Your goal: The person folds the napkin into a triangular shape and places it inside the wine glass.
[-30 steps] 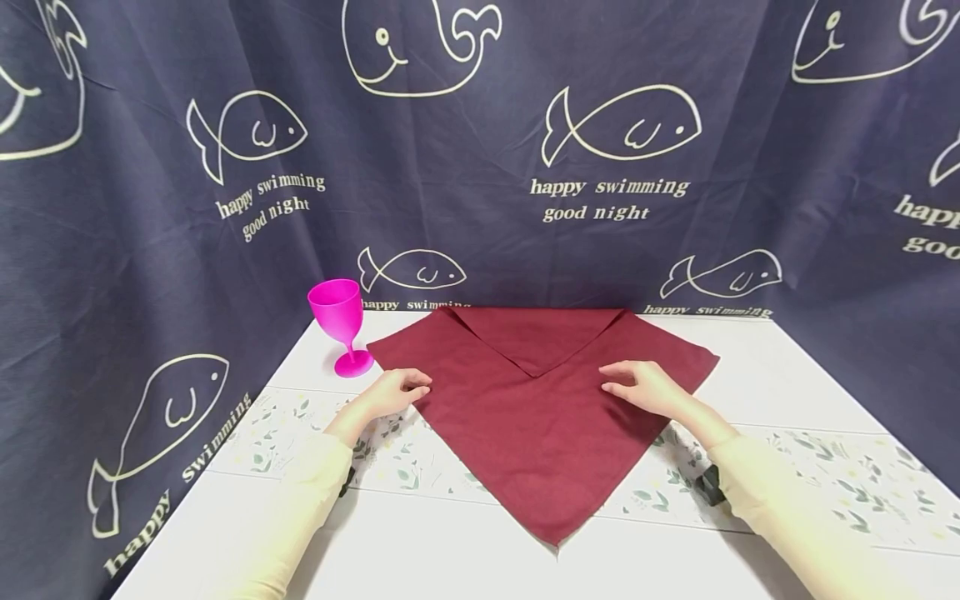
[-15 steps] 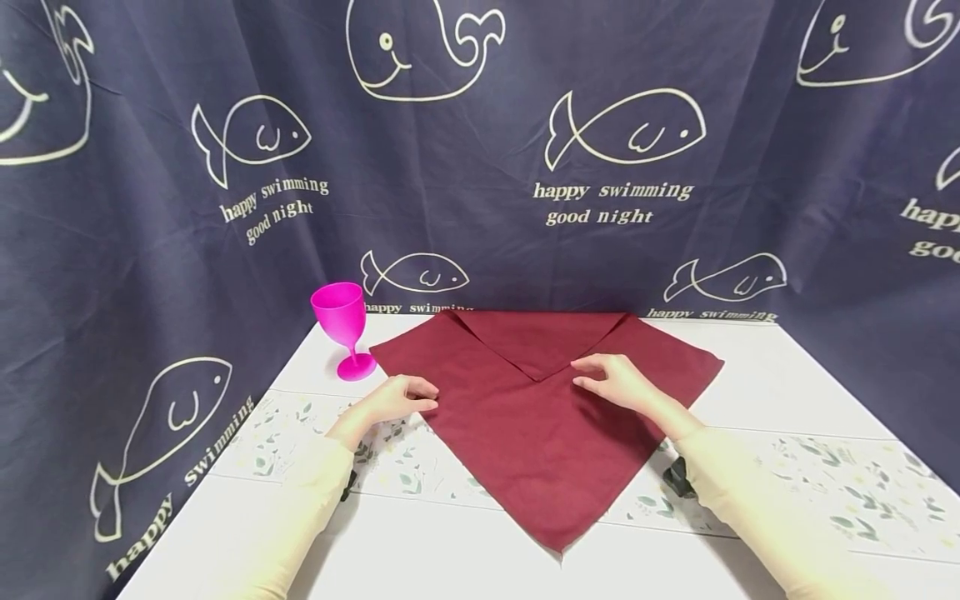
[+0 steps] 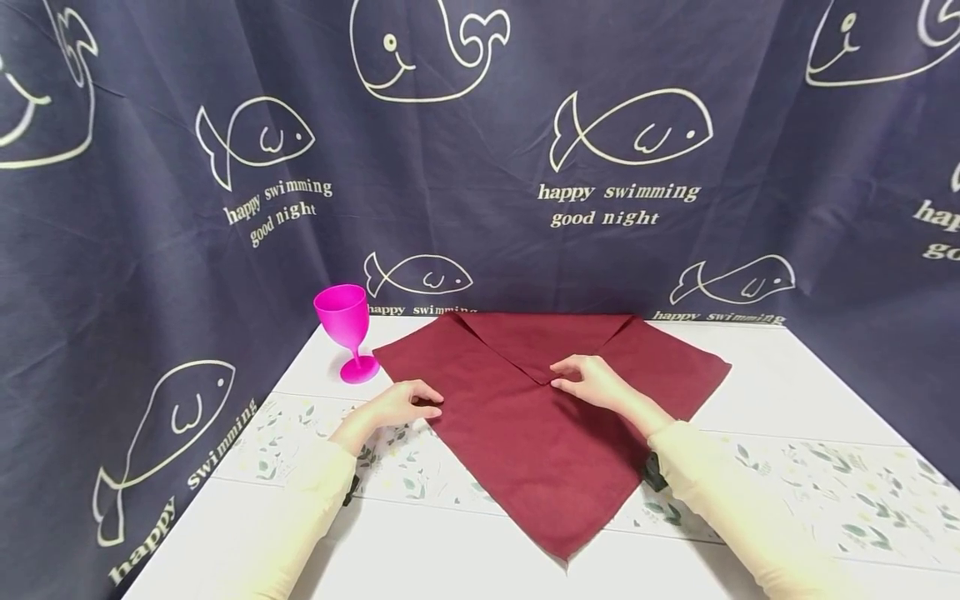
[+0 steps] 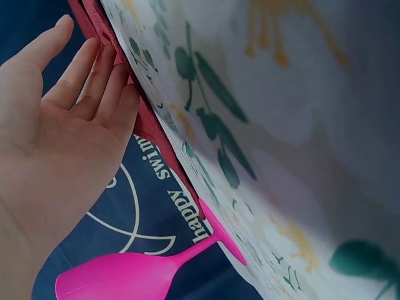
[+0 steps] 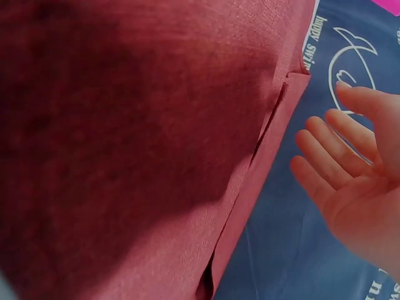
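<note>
A dark red cloth [image 3: 517, 450] lies spread on the table, one corner pointing toward me. Its far corner is folded inward as a triangular flap [image 3: 536, 342], with the tip near the middle. My right hand [image 3: 596, 386] hovers over the cloth, fingertips right by the flap's tip; in the right wrist view its fingers [image 5: 331, 150] are loosely bent and stand off the cloth, holding nothing. At the cloth's left edge is my left hand [image 3: 401, 405], its relaxed fingers [image 4: 84, 81] overlapping the edge in the left wrist view, nothing gripped.
A bright pink goblet [image 3: 347, 321] stands upright at the back left, near the cloth's left corner. The white table [image 3: 420, 550] has a leaf-patterned strip [image 3: 810, 483] across it. A navy curtain [image 3: 480, 167] with fish drawings hangs behind and at both sides.
My right hand has moved left across the cloth to the flap's tip. My left hand has shifted only slightly. The cloth and goblet have stayed in place.
</note>
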`<state>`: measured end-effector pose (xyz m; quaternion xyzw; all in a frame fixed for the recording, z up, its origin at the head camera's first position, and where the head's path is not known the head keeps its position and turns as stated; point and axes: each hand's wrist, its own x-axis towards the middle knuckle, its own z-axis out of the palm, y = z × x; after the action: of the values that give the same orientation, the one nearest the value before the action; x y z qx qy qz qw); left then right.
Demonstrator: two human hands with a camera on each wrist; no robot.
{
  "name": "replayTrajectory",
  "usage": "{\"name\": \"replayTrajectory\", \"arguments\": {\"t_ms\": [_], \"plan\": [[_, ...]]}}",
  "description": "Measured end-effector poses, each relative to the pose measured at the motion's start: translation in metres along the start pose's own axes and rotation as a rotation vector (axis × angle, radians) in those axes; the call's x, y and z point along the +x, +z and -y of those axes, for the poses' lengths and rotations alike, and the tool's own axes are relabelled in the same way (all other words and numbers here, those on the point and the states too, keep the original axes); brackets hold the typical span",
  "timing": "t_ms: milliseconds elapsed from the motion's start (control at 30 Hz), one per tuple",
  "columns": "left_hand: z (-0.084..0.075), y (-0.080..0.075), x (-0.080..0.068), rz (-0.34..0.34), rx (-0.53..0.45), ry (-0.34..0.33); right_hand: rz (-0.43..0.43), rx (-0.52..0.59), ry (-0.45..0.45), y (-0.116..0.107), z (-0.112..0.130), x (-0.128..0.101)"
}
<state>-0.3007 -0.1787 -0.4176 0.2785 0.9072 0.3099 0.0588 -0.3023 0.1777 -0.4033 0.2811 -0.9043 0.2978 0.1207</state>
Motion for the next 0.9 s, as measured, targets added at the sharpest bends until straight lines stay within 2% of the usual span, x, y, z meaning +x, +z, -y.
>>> {"name": "replayTrajectory", "arguments": {"t_ms": [400, 467, 500, 633, 700, 767, 900], "plan": [[0.002, 0.001, 0.001, -0.017, -0.021, 0.023, 0.078, 0.001, 0.0, 0.009, -0.005, 0.019], [0.003, 0.002, 0.002, -0.015, -0.028, 0.024, 0.08, 0.021, -0.016, 0.01, -0.01, 0.019], [0.003, 0.003, 0.002, -0.014, -0.028, 0.029, 0.071, 0.046, -0.061, 0.014, -0.02, 0.02], [0.004, 0.004, 0.003, -0.005, -0.023, 0.044, 0.065, 0.068, -0.101, 0.016, -0.026, 0.015], [0.003, 0.004, 0.004, -0.002, -0.014, 0.053, 0.069, 0.043, -0.091, 0.017, -0.028, 0.014], [0.003, 0.003, 0.004, 0.002, -0.013, 0.049, 0.087, 0.003, -0.04, 0.014, -0.017, 0.011], [0.004, 0.002, 0.001, -0.005, -0.003, 0.035, 0.099, -0.035, -0.045, 0.015, -0.015, 0.014]]}}
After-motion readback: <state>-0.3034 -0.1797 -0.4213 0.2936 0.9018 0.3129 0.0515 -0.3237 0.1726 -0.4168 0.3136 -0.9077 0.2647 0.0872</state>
